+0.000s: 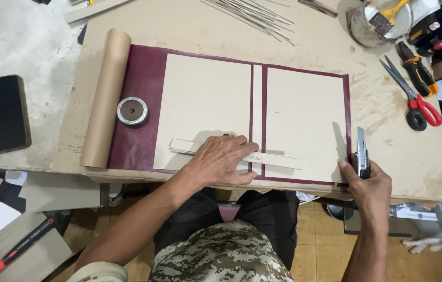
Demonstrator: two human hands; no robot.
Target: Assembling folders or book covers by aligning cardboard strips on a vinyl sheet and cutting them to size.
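A dark red cover sheet (140,109) lies flat on the workbench with two large cream boards (205,104) and a thin spine strip (257,99) laid on it. My left hand (221,159) presses flat on a narrow cream strip (283,161) lying across the boards near the front edge. My right hand (368,185) grips a utility knife (361,151), blade pointing away, at the sheet's right front corner. A round metal weight (132,110) sits on the bare red part at the left.
The rolled end of the sheet's backing (105,99) lies at the left. A black phone (3,114) sits further left. Red-handled scissors (414,96), an orange-and-black tool (417,69), a tin (375,21) and thin metal rods (255,15) are at the back and right.
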